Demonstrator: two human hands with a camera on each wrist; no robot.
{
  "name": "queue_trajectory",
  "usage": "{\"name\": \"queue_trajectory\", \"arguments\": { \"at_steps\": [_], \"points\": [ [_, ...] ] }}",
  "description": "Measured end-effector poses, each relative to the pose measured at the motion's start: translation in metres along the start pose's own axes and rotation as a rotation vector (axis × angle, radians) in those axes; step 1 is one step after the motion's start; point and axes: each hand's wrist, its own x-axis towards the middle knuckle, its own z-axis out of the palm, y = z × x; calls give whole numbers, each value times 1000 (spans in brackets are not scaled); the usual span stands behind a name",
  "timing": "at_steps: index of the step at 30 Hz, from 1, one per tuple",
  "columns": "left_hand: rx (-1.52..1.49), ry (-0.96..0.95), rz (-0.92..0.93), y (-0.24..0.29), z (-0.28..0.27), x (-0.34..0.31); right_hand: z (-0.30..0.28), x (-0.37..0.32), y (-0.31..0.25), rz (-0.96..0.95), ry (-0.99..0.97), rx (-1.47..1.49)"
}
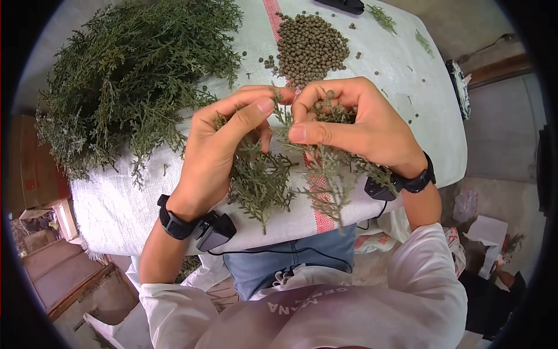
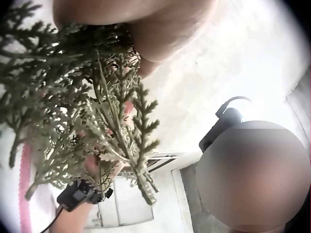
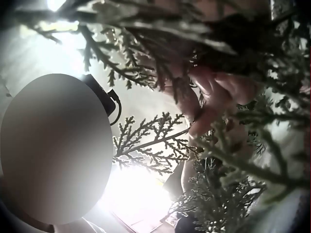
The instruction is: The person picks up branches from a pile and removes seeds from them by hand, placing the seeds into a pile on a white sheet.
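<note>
My left hand (image 1: 212, 148), in the head view, grips a bunch of evergreen sprigs (image 1: 261, 183) whose scaly green tips hang below the palm. Close beside it, my right hand (image 1: 378, 128) holds another evergreen sprig (image 1: 330, 189), with small round cones (image 1: 330, 94) showing near the curled forefinger. Thumbs and forefingers of both hands come near each other over the red stripe of a white woven sack (image 1: 418, 99). In the left wrist view, leafy sprigs (image 2: 141, 121) droop under the hand. Foliage crosses in front of fingers (image 3: 214, 92) in the right wrist view.
A large heap of cut evergreen branches (image 1: 133, 75) covers the sack's left side. Beyond my hands lies a pile of small round brown cones (image 1: 311, 49), with a few scattered around it. A black object (image 1: 343, 4) and loose sprigs (image 1: 382, 19) lie at the far edge.
</note>
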Motion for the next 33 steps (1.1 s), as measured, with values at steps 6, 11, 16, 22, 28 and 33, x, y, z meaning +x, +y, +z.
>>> {"name": "queue_trajectory", "arguments": {
  "at_steps": [6, 11, 16, 22, 28, 33],
  "points": [
    [-96, -19, -83, -2, -3, 0, -1, 3, 11, -39, -52, -41],
    [-138, -65, -106, -2, -1, 2, -19, -7, -11, -148, 289, -482],
    [-38, -47, -211, -14, -3, 5, -50, 16, -12, -218, 349, -676],
    [-57, -38, -285, -16, -2, 5, -30, 88, 0, -453, 345, -1282],
    [-118, -15, -229, -20, -4, 4, -22, 114, 16, -438, 275, -1440],
    [-58, -15, -230, -18, -4, 3, -24, 119, 24, -531, 244, -1520]
  ]
}}
